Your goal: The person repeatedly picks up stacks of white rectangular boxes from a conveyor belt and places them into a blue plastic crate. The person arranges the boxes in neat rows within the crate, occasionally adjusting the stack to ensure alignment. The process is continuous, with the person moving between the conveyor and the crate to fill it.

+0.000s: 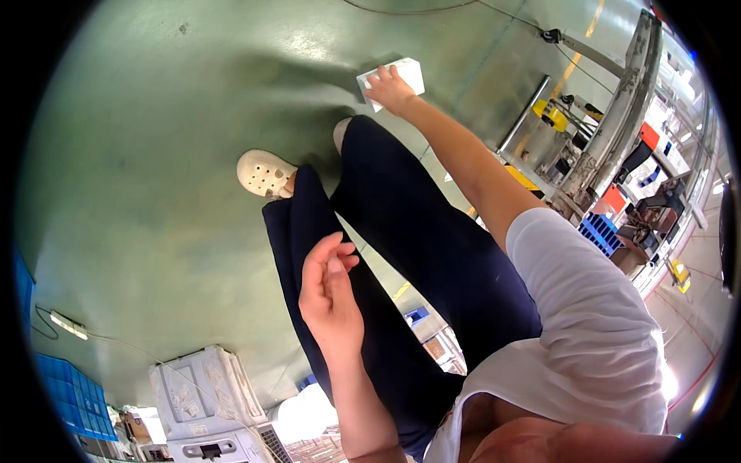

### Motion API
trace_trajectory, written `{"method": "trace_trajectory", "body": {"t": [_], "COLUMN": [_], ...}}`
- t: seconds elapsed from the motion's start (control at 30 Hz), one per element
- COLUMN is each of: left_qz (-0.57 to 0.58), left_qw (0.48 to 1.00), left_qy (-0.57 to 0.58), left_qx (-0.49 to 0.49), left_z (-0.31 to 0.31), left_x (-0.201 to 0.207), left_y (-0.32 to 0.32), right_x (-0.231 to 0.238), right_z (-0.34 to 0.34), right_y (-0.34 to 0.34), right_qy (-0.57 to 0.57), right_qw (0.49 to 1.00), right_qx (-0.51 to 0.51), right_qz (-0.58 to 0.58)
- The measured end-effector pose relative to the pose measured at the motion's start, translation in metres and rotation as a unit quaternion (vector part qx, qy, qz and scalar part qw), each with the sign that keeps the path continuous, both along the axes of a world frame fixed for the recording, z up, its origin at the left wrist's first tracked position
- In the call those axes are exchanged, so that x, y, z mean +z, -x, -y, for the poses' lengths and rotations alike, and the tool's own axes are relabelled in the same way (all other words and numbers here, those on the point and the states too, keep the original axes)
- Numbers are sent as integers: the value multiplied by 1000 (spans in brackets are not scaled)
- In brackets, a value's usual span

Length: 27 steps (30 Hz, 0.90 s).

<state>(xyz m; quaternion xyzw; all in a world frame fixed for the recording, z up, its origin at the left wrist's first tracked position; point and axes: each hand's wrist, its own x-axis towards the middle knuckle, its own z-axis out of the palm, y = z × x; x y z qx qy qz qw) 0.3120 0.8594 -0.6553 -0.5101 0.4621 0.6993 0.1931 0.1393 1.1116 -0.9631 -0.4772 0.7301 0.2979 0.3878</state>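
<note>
One green floor [154, 131], metal frame [627, 116] along its right edge, left hand [332, 297] half-curled, released, above dark trousers [432, 231], right hand [393, 91] partly spread, touching white box [413, 75], grip indeterminable.

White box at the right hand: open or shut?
Looks shut: no raised flap or opening shows on the white box's visible faces. The right hand covers part; its underside is hidden.

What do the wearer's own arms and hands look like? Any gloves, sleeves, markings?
Left hand and right hand are both bare: no gloves, watch, cables or markings visible. A loose, wrinkled white short sleeve covers the right upper arm; both forearms are uncovered. Left sleeve isn't clearly visible.
</note>
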Motion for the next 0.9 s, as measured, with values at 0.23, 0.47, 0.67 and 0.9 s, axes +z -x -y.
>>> {"method": "trace_trajectory", "body": {"t": [0.23, 0.47, 0.67, 0.9], "left_qz": [-63, -221, -45, -264], "left_qw": [972, 963, 926, 896], "left_qy": [25, 138, 264, 345], "left_qx": [224, 67, 265, 98], "left_z": [-22, 73, 168, 209], "left_x": [-17, 124, 219, 459], "left_y": [-19, 22, -14, 42], "right_x": [214, 464, 614, 728], "right_z": [126, 201, 293, 421], "right_y": [-10, -62, -37, -12], "right_qy": [100, 43, 90, 388], "right_qw": [656, 313, 204, 687], "right_qx": [-684, -795, -769, -534], "right_qz": [302, 519, 598, 303]}}
